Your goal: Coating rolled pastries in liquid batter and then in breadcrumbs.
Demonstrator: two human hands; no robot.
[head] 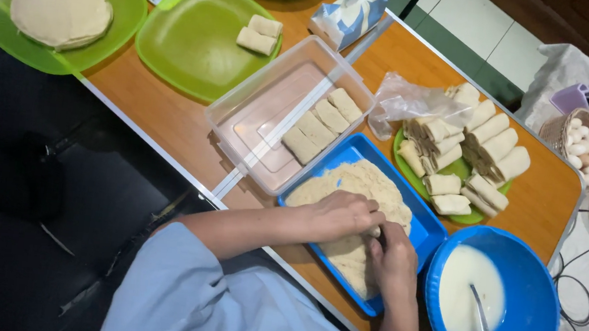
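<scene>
Left hand (342, 214) and right hand (390, 259) both curled down into crumbs (358, 183) in blue tray (430, 231) on table (161, 111); what they grip is hidden. Blue bowl (534, 315) of batter just right of tray; clear box (241, 120) of rolls behind

Orange-brown table (169, 112) bears green plates (191, 38), clear box (270, 123), blue tray (425, 227), blue bowl (530, 314).

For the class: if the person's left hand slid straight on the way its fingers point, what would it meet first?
Probably the right hand: the left hand points across the crumbs in the blue tray towards it, already touching or nearly so.
</scene>
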